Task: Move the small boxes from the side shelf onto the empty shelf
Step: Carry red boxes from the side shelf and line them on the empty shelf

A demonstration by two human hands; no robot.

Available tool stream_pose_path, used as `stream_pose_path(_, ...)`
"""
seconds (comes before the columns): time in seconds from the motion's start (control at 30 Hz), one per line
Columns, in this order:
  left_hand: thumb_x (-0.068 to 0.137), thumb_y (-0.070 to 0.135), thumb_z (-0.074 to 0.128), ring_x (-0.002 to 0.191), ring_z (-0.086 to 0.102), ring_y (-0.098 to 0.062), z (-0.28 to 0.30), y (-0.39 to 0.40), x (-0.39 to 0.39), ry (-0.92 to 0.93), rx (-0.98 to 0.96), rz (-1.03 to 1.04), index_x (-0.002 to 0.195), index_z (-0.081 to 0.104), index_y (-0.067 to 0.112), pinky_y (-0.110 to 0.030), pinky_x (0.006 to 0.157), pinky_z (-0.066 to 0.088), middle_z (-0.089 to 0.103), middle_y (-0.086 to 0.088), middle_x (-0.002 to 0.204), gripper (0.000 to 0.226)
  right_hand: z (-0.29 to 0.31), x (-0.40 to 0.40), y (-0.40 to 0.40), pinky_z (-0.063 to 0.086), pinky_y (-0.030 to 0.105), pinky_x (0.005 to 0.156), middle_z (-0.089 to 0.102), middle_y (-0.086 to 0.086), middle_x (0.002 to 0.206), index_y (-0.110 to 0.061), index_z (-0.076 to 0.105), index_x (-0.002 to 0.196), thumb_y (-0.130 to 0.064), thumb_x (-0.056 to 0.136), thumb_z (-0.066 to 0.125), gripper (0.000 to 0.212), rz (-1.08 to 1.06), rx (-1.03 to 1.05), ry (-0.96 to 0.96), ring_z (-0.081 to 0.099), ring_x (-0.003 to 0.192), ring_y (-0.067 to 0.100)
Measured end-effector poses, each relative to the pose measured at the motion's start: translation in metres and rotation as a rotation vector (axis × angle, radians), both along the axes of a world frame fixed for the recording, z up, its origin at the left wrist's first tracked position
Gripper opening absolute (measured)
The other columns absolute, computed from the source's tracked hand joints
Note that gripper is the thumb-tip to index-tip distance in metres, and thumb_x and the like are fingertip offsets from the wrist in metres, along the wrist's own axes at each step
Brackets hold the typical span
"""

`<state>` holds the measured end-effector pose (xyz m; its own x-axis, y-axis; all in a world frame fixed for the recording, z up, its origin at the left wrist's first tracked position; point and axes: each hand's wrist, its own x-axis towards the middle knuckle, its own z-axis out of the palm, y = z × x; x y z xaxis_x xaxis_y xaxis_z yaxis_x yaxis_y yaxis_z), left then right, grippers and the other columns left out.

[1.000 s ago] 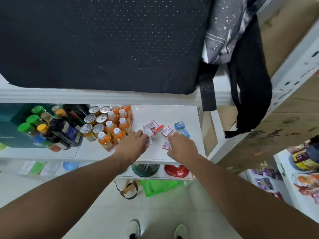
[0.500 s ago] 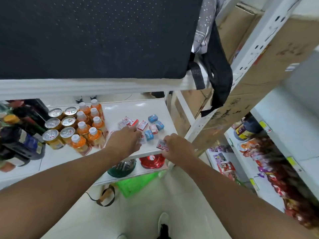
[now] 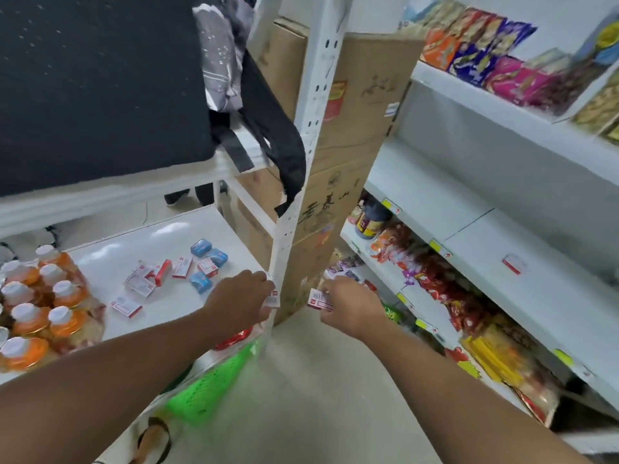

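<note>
Several small red-and-white and blue boxes [image 3: 182,269] lie scattered on the white side shelf [image 3: 110,262] at the left. My left hand [image 3: 243,299] is at that shelf's front right corner and grips a small red-and-white box [image 3: 272,300]. My right hand [image 3: 348,306] is past the shelf post, over the floor, and pinches another red-and-white box [image 3: 320,300]. At the right runs a long white shelf [image 3: 469,236], mostly bare, with one small red-and-white box [image 3: 513,263] lying on it.
Orange bottles [image 3: 40,303] crowd the side shelf's left part. A white upright post [image 3: 301,155] and cardboard cartons [image 3: 345,155] stand between the two shelves. A black bag strap [image 3: 278,145] hangs from above. Snack packets [image 3: 435,279] fill the lower right shelf and the shelf above.
Both hands lifted a box off the side shelf and moved right. My view swung right, so the right-hand shelves came into sight.
</note>
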<state>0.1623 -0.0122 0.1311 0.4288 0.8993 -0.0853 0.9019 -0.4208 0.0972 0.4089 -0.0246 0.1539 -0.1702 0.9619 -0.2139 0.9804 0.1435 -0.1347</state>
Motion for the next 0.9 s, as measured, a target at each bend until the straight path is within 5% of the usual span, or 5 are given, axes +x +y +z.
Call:
stream_pose_path(0.27,0.096,0.05,0.068,0.104,0.064,-0.017,0.015,0.019,0.137,0.018,0.068,-0.185,0.13,0.068,0.029,-0.034,0.084,0.059,0.067,0.005,0.119,0.04,0.013,0.124,-0.035,0.056,0.042,0.093,0.062,0.0,0.127,-0.028,0.065,0.13,-0.039,0.084,0.071,0.048,-0.208,0.022,0.01,0.064,0.115,0.027)
stream_pose_path(0.4,0.097,0.05,0.065,0.111,0.062,-0.02,0.021,0.018,0.215,0.073,0.072,-0.282,0.131,0.065,0.029,-0.042,0.088,0.059,0.063,0.003,0.123,0.04,0.009,0.191,-0.054,0.057,0.042,0.096,0.063,-0.002,0.13,-0.029,0.064,0.135,-0.038,0.083,0.071,0.053,-0.298,0.052,0.056,0.063,0.12,0.026)
stream_pose_path(0.9,0.099,0.048,0.064,0.113,0.063,-0.027,0.024,0.033,0.462,0.073,0.053,-0.49,0.132,0.064,0.027,-0.038,0.081,0.053,0.063,0.0,0.12,0.039,-0.011,0.423,-0.097,0.054,0.038,0.085,0.061,0.0,0.122,-0.027,0.061,0.134,-0.039,0.089,0.066,0.046,-0.467,0.024,0.072,0.062,0.112,0.025)
